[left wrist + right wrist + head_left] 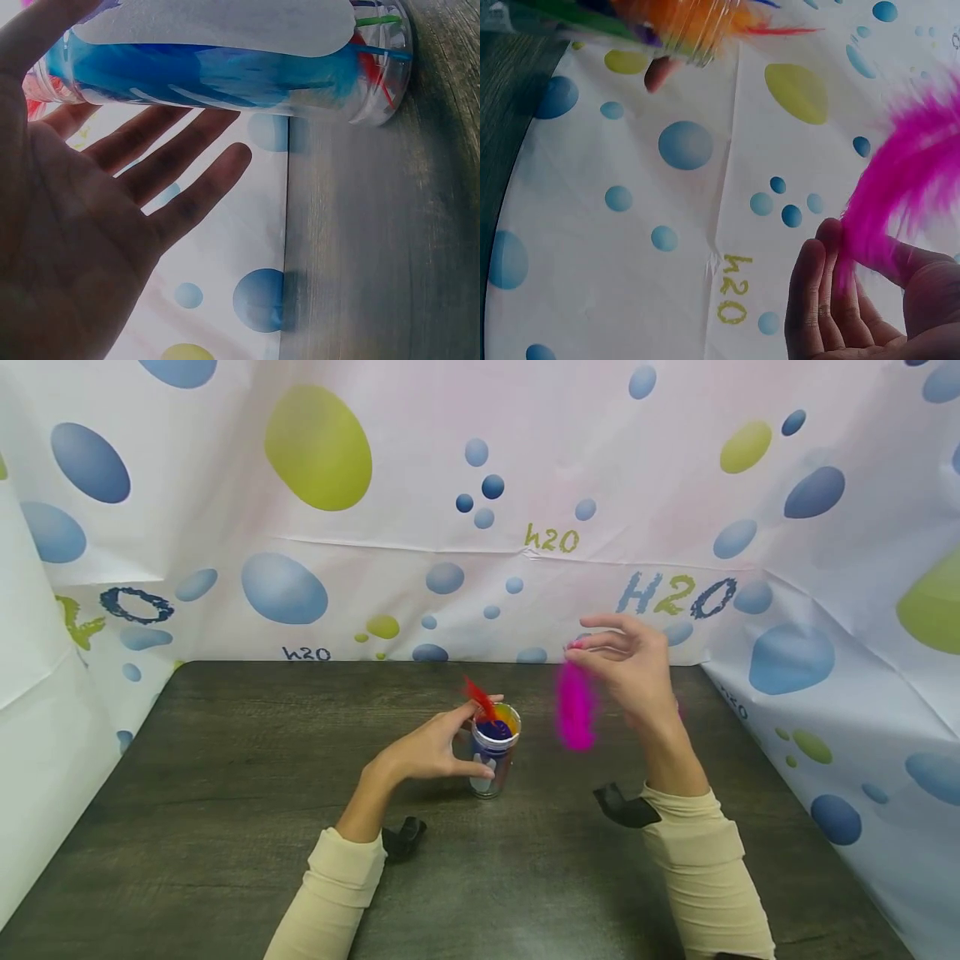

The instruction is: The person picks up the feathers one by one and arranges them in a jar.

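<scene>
A clear jar (489, 786) packed with coloured feathers stands upright on the table. My left hand (423, 749) holds it from the left, thumb on the near side and index finger by the rim. In the left wrist view, blue feathers show through the jar wall (217, 75) below a pale label, and the other fingers are spread out. A red feather (481, 697) sticks up out of the mouth. To the right, above the table, my right hand (632, 670) pinches a magenta feather (576, 710) by one end between thumb and fingers; it hangs down, apart from the jar.
The dark wooden table (247, 760) reaches back to a white sheet (420, 468) printed with blue and green spots. The sheet also runs along both sides. A black wrist mount (405, 838) sits at each wrist. Something small and pink peeks out behind the right wrist.
</scene>
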`<state>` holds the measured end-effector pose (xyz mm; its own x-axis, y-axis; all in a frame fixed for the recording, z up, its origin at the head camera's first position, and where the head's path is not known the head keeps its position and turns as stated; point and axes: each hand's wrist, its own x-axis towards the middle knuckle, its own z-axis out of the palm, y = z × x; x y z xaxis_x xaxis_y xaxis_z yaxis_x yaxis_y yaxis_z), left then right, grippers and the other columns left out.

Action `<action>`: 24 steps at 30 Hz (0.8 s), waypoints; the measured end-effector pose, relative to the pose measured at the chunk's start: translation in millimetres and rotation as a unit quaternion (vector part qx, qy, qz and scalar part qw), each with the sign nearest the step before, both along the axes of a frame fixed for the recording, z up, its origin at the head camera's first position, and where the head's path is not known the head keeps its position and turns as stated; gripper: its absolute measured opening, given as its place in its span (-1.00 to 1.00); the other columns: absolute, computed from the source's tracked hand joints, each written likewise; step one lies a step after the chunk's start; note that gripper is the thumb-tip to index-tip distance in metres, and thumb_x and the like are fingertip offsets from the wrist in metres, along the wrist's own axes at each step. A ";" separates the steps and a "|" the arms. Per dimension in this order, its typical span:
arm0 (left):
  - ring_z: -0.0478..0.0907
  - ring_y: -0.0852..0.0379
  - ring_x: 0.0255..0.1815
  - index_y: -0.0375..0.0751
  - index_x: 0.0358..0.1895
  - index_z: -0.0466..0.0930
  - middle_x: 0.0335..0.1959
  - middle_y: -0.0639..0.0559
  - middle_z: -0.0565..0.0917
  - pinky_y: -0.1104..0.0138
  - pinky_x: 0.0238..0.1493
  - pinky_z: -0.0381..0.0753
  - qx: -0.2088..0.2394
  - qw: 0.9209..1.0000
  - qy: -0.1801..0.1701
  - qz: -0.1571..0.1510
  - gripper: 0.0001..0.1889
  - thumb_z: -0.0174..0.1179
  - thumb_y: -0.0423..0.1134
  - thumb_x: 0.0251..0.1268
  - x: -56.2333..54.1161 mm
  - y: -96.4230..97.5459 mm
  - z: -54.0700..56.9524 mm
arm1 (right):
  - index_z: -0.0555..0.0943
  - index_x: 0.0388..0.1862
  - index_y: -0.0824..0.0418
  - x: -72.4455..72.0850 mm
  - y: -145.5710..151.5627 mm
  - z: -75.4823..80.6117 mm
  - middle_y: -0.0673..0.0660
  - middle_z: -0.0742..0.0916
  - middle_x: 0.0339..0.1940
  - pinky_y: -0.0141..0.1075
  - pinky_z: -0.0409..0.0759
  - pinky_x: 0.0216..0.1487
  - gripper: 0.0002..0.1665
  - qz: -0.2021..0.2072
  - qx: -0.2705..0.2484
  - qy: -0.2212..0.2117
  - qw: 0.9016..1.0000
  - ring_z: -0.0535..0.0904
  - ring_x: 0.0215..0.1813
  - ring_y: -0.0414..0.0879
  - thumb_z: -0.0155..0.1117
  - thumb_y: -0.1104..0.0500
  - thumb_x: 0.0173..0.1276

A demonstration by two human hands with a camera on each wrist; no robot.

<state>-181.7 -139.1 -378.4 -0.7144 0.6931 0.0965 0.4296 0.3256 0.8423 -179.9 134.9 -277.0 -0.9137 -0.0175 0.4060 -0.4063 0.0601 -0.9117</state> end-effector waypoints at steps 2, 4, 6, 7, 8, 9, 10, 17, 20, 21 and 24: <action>0.49 -0.11 0.34 -0.19 0.62 0.12 0.38 -0.15 0.51 0.03 0.32 0.57 0.000 1.000 0.001 -0.001 -0.04 0.50 -0.22 0.24 0.0 -0.3 0.1 | 0.69 -0.02 0.24 1.1 -4.5 0.8 -0.03 0.82 -0.40 -0.35 0.75 -0.16 -0.60 0.005 -0.009 -0.002 1.000 0.81 -0.32 -0.15 0.44 0.57 0.23; 0.49 -0.11 0.34 -0.19 0.63 0.12 0.38 -0.14 0.51 0.04 0.32 0.57 0.003 1.000 0.001 -0.001 -0.05 0.50 -0.21 0.25 -0.3 -0.6 -0.1 | 0.70 -0.02 0.26 2.9 -9.8 2.4 -0.04 0.81 -0.40 -0.35 0.75 -0.15 -0.61 0.001 -0.008 0.001 1.000 0.80 -0.32 -0.15 0.44 0.56 0.23; 0.48 -0.11 0.34 -0.19 0.63 0.12 0.39 -0.14 0.50 0.03 0.32 0.57 0.005 1.000 -0.001 -0.001 -0.05 0.50 -0.22 0.25 -0.4 -0.9 0.0 | 0.69 -0.01 0.31 5.0 -15.7 4.7 -0.06 0.81 -0.40 -0.35 0.75 -0.15 -0.62 -0.009 0.001 0.012 1.000 0.80 -0.32 -0.16 0.45 0.55 0.22; 0.48 -0.11 0.34 -0.19 0.63 0.12 0.39 -0.14 0.50 0.01 0.32 0.56 0.006 1.000 -0.002 0.000 -0.04 0.50 -0.22 0.24 -0.4 -0.9 0.0 | 0.68 0.00 0.34 6.3 -19.0 6.2 -0.08 0.81 -0.40 -0.35 0.75 -0.16 -0.62 -0.014 0.006 0.020 1.000 0.80 -0.33 -0.17 0.46 0.55 0.22; 0.47 -0.11 0.34 -0.18 0.63 0.12 0.40 -0.14 0.50 0.00 0.33 0.56 0.007 1.000 -0.003 0.000 -0.04 0.50 -0.23 0.24 -0.4 -0.8 0.3 | 0.68 0.00 0.36 7.5 -22.5 7.9 -0.08 0.81 -0.40 -0.34 0.75 -0.18 -0.62 -0.017 0.008 0.027 0.999 0.80 -0.34 -0.16 0.46 0.56 0.21; 0.47 -0.12 0.34 -0.18 0.63 0.12 0.40 -0.15 0.49 -0.01 0.33 0.55 0.008 1.000 -0.003 0.000 -0.04 0.50 -0.23 0.24 -0.3 -0.8 0.4 | 0.67 0.01 0.39 8.9 -26.0 9.7 -0.09 0.81 -0.40 -0.34 0.76 -0.20 -0.61 -0.022 0.012 0.036 0.999 0.80 -0.34 -0.17 0.46 0.56 0.21; 0.47 -0.12 0.34 -0.19 0.63 0.12 0.40 -0.15 0.49 -0.03 0.33 0.55 0.007 1.000 -0.005 0.001 -0.04 0.51 -0.24 0.23 -0.2 -0.8 0.8 | 0.67 0.01 0.41 10.3 -29.7 11.7 -0.10 0.81 -0.40 -0.32 0.76 -0.23 -0.61 -0.025 0.016 0.046 0.999 0.80 -0.34 -0.16 0.47 0.56 0.20; 0.51 -0.16 0.31 -0.18 0.63 0.11 0.37 -0.17 0.54 -0.04 0.29 0.57 0.005 1.000 0.005 0.005 -0.02 0.52 -0.24 0.22 0.2 -1.6 1.8 | 0.69 -0.01 0.44 18.0 -50.3 23.1 0.09 0.83 -0.33 -0.31 0.76 -0.22 -0.60 -0.043 0.041 0.102 0.993 0.79 -0.30 -0.15 0.55 0.51 0.15; 0.52 -0.18 0.30 -0.23 0.60 0.15 0.33 -0.19 0.56 -0.02 0.28 0.59 0.008 1.000 0.007 0.003 -0.06 0.52 -0.24 0.22 0.0 -1.4 1.9 | 0.69 -0.02 0.45 19.5 -55.2 24.8 0.24 0.82 -0.31 -0.32 0.75 -0.12 -0.60 -0.044 0.055 0.125 0.990 0.78 -0.29 -0.18 0.57 0.50 0.13; 0.52 -0.18 0.30 -0.24 0.57 0.17 0.32 -0.19 0.57 -0.01 0.28 0.59 0.007 1.000 0.004 0.004 -0.08 0.52 -0.24 0.22 0.0 -1.2 1.9 | 0.69 -0.03 0.46 19.7 -56.6 24.7 0.28 0.82 -0.30 -0.32 0.74 -0.08 -0.60 -0.042 0.059 0.133 0.988 0.78 -0.29 -0.19 0.57 0.50 0.13; 0.53 -0.18 0.30 -0.30 0.49 0.24 0.28 -0.19 0.59 0.00 0.29 0.59 0.003 1.000 0.000 0.007 -0.16 0.52 -0.22 0.22 -0.5 -0.5 1.4 | 0.68 -0.04 0.47 19.3 -60.5 22.2 0.33 0.81 -0.30 -0.32 0.74 -0.08 -0.60 -0.028 0.070 0.155 0.985 0.78 -0.28 -0.22 0.56 0.52 0.12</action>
